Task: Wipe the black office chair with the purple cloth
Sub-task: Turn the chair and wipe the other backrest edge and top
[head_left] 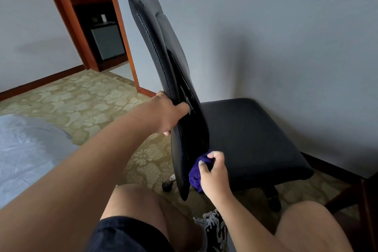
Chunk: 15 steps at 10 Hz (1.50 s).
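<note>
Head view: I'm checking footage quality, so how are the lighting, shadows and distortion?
Head view: soft, even light, no glare; the black office chair throws a faint shadow on the wall; wide-angle bending curves the wooden door frame; the purple cloth and both hands look reasonably sharp.

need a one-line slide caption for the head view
Left hand steadies the chair back while the right hand presses a purple cloth against its lower edge.

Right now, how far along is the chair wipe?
Done: nothing provable; no surface shows clear wipe marks. In hand: the left hand grips the backrest edge to steady it, while the right hand presses the bunched purple cloth against the backrest's lower end, near the seat. Left, likely: the upper backrest, the seat and the base.
</note>
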Each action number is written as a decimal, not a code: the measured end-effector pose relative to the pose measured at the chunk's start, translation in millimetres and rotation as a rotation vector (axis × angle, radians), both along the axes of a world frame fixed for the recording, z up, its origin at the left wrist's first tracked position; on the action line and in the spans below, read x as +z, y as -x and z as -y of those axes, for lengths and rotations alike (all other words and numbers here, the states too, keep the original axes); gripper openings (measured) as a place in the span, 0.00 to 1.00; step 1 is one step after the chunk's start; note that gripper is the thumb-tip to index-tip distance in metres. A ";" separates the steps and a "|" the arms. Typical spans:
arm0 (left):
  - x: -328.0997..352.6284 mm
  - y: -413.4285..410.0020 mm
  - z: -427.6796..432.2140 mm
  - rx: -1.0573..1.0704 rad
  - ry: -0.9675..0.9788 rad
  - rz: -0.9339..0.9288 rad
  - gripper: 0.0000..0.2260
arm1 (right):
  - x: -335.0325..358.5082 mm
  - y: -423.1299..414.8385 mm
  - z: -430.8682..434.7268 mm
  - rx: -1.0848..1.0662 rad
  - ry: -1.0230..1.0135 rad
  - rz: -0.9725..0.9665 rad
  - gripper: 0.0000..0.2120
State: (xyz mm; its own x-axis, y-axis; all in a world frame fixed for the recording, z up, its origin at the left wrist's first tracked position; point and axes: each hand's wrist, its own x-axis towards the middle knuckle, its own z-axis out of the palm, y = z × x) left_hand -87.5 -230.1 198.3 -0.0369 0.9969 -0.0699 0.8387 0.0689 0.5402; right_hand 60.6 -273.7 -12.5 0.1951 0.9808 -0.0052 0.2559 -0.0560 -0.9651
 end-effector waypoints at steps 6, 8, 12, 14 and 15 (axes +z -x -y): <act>6.0 7.4 6.7 -0.095 0.063 -0.107 0.14 | 104.6 25.2 -1.7 -0.035 -0.503 -0.061 0.16; 13.9 2.7 15.3 -0.051 0.087 -0.083 0.05 | 84.2 29.8 11.4 -0.012 -0.442 0.072 0.22; 15.4 9.3 2.7 -0.105 0.102 -0.202 0.10 | 139.1 14.9 -14.4 0.075 -0.641 0.111 0.16; 29.0 11.9 6.3 -0.066 0.094 -0.182 0.24 | 117.1 10.5 -11.5 0.069 -0.567 0.134 0.15; 52.6 24.6 11.2 0.047 -0.028 -0.122 0.41 | 119.2 10.1 -8.9 0.060 -0.575 0.123 0.15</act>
